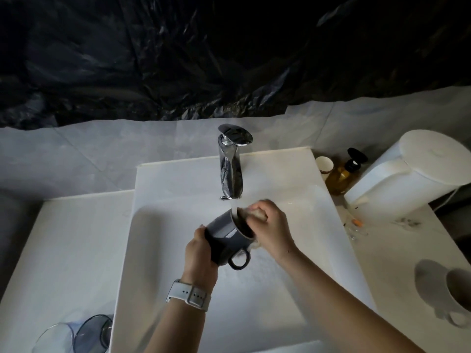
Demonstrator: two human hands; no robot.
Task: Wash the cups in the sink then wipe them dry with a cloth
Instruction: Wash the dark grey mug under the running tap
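The left hand (201, 250) wraps around the base of a dark grey mug (228, 238), tipped sideways over the sink (153, 250). At the mug's mouth, the right hand (271, 228) clutches a pale sponge (257, 212). Beyond, water runs from the faucet (230, 164).

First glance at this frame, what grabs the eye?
Dead centre over the white sink, the left hand grips a dark grey mug tilted under the running chrome tap, while the right hand presses a pale sponge at its mouth. Next comes the black plastic sheeting across the whole back wall, then the white mug on the counter at right.
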